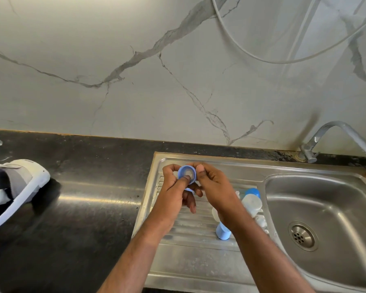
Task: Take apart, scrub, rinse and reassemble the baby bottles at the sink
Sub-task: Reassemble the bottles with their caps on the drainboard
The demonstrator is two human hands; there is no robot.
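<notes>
Both hands, left (173,187) and right (212,187), pinch a blue bottle ring (187,174) in curled fingers above the drainboard (190,256). Bottle parts (251,203) crowd the basin (325,208) edge; a shoe (15,187) lies on the worktop (82,208), well apart.

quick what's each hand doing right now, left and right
Left hand: pinching the round blue plastic bottle collar, thumb pressed inside it.
Right hand: gripping the same collar's other edge.

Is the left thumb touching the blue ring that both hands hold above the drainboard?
Touching. The head view shows the left hand with its thumb pressed on the lower inside of the blue ring, no gap visible; the right hand pinches the ring's other side.
</notes>
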